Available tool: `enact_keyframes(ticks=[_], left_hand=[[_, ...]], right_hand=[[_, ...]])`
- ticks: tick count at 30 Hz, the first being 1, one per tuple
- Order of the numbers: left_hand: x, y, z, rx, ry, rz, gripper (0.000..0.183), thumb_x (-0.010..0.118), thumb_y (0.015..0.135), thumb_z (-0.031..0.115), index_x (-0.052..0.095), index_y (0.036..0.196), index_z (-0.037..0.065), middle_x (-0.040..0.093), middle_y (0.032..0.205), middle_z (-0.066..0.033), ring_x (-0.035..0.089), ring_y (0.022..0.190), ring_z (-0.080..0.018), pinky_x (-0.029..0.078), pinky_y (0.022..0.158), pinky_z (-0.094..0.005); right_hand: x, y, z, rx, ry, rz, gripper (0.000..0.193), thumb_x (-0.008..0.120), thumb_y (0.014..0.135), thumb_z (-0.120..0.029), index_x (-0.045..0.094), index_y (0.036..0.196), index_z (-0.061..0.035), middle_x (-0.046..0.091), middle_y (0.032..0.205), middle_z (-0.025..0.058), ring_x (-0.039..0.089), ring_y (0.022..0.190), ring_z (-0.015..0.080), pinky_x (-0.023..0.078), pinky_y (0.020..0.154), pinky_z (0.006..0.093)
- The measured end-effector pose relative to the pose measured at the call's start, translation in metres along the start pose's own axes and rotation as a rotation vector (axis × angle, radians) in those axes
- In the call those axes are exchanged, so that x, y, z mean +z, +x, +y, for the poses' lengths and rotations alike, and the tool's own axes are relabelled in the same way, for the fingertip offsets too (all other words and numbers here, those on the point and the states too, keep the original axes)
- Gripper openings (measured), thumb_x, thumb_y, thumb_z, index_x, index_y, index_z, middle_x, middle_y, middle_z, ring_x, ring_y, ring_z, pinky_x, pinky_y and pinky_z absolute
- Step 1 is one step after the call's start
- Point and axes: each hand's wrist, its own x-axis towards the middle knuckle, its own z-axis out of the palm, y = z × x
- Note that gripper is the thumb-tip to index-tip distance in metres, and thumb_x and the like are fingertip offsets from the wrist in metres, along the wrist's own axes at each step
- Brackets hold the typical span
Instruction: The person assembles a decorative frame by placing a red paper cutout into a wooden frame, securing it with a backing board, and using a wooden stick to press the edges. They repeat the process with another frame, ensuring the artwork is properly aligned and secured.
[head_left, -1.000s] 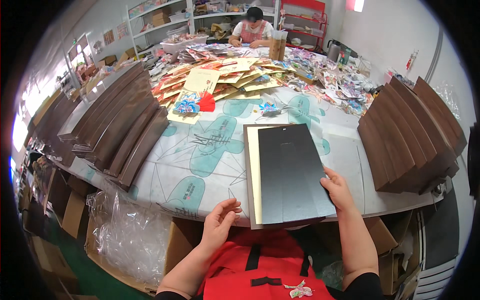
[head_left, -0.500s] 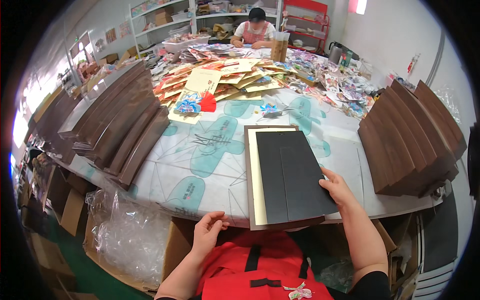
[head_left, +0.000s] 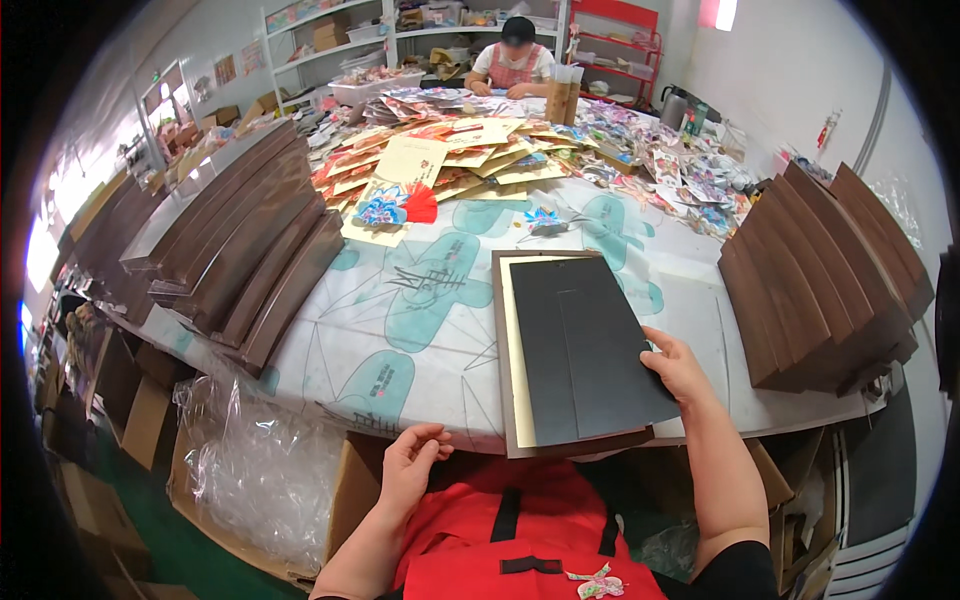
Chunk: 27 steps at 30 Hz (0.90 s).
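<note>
A black picture-frame backing board (head_left: pixel 590 350) with a hinged-stand outline lies slightly askew on a cream card (head_left: pixel 520 370) inside a brown frame (head_left: pixel 503 330). This stack rests at the table's near edge. My right hand (head_left: pixel 680 370) grips the backing board's right edge, with the thumb on top and the other fingers mostly hidden beneath. My left hand (head_left: pixel 410 460) hovers by the table edge, left of the frame, its fingers loosely bent and nothing in them. Beyond the frame lies a small blue flower-shaped piece (head_left: pixel 542 220).
Brown frames are stacked at left (head_left: pixel 240 230) and right (head_left: pixel 825 280). Cream cards with red tassels (head_left: pixel 410 165) and colourful cut-outs (head_left: pixel 680 180) pile up at the back. A co-worker (head_left: pixel 515 65) sits across the table. Below at left stands a cardboard box of clear plastic (head_left: pixel 260 480).
The view has shifted slightly. My right hand still grips the backing board, and my left hand stays by the table edge; little else differs.
</note>
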Motion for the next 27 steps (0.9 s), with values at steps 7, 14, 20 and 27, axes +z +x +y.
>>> enact_keyframes(ticks=[7, 14, 20, 27], left_hand=[[0.005, 0.003, 0.002, -0.006, 0.005, -0.003, 0.022, 0.05, 0.093, 0.0, 0.057, 0.114, -0.003, 0.064, 0.101, -0.0108, 0.063, 0.087, -0.0147, 0.052, 0.079, -0.0279], [0.005, 0.003, -0.001, -0.004, 0.017, -0.012, 0.021, 0.05, 0.093, 0.001, 0.057, 0.112, -0.003, 0.065, 0.1, -0.0103, 0.063, 0.086, -0.0149, 0.051, 0.079, -0.0283], [0.011, -0.001, -0.003, -0.027, 0.019, -0.03, 0.021, 0.05, 0.093, 0.001, 0.057, 0.112, -0.003, 0.065, 0.1, -0.0105, 0.063, 0.086, -0.0148, 0.051, 0.079, -0.0281], [0.013, -0.004, -0.002, -0.024, 0.034, -0.045, 0.02, 0.05, 0.093, 0.001, 0.058, 0.112, -0.002, 0.065, 0.1, -0.0106, 0.063, 0.086, -0.0151, 0.052, 0.079, -0.0283]], right_hand=[[-0.008, 0.006, 0.018, -0.08, -0.141, 0.141, 0.053, 0.052, 0.083, 0.001, 0.043, 0.135, 0.0074, 0.063, 0.087, 0.0069, 0.052, 0.064, 0.0062, 0.043, 0.058, 0.0217], [-0.023, -0.001, 0.007, 0.064, -0.094, 0.103, 0.053, 0.051, 0.084, 0.0, 0.043, 0.136, 0.0042, 0.065, 0.101, 0.0131, 0.063, 0.081, 0.0128, 0.05, 0.07, 0.0255], [-0.017, -0.002, -0.017, 0.052, -0.06, 0.027, 0.053, 0.05, 0.084, 0.0, 0.043, 0.136, 0.0032, 0.064, 0.102, 0.0125, 0.062, 0.078, 0.0139, 0.05, 0.07, 0.0268], [0.008, 0.0, 0.017, -0.049, -0.032, -0.019, 0.059, 0.051, 0.085, 0.002, 0.033, 0.141, 0.0061, 0.061, 0.106, 0.0116, 0.058, 0.086, 0.0108, 0.047, 0.075, 0.0252]])
